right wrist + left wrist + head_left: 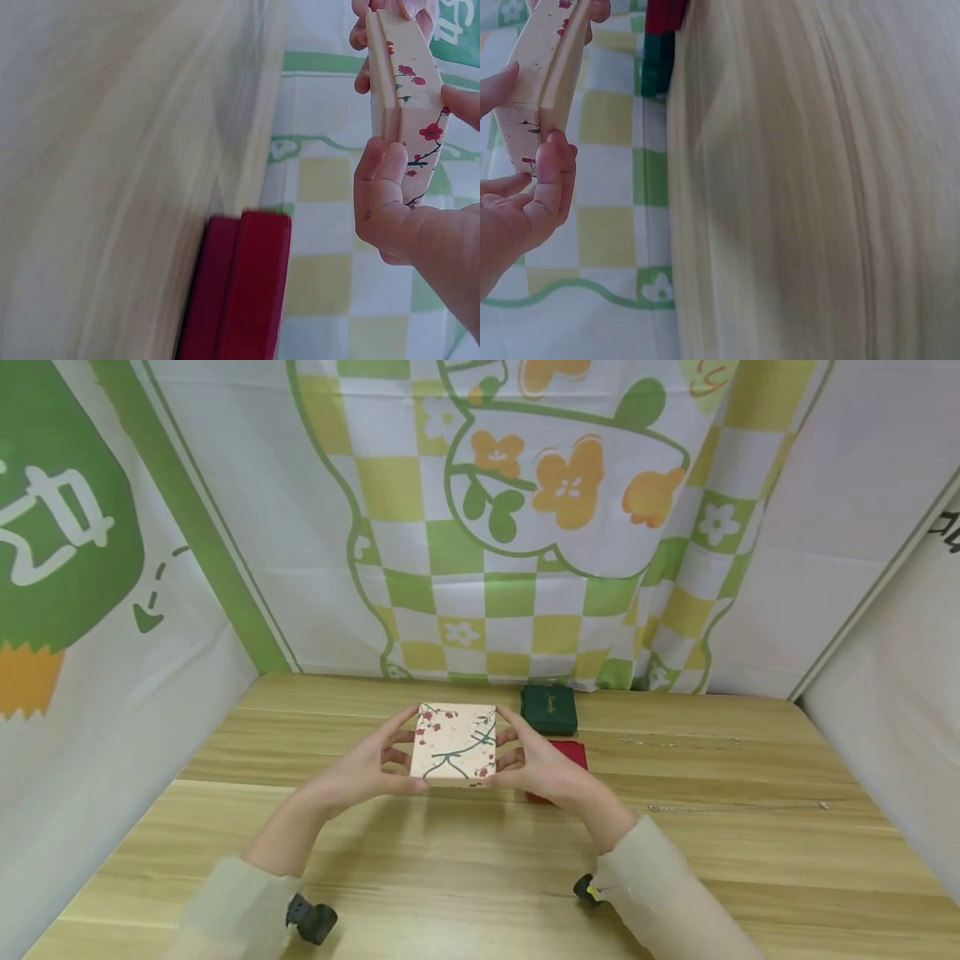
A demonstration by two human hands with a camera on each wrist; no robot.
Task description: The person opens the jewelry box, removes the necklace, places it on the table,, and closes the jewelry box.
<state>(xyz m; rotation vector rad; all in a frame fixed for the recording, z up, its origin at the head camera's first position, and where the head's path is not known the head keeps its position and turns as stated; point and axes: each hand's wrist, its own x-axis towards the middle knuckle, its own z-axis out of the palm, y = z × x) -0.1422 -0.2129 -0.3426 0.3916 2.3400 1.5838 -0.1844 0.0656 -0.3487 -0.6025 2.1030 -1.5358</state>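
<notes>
A cream square gift box [454,743] printed with red blossoms and dark branches is held up above the table between both hands. My left hand [369,764] grips its left side, thumb at the near corner and fingers along the side and far corner. On the opposite side my right hand [542,762] grips it in the same way. In the left wrist view the box [536,97] shows a seam between lid and base, with fingertips beneath it. The right wrist view shows the box [420,105] tilted, its lid on; its inside is hidden.
A dark green box [550,709] stands near the table's back edge. In front of it lies a red box [572,755], partly hidden by the right hand. Two thin silver chains, one farther back [678,743] and one nearer [738,808], lie on the wooden table [465,877] at right.
</notes>
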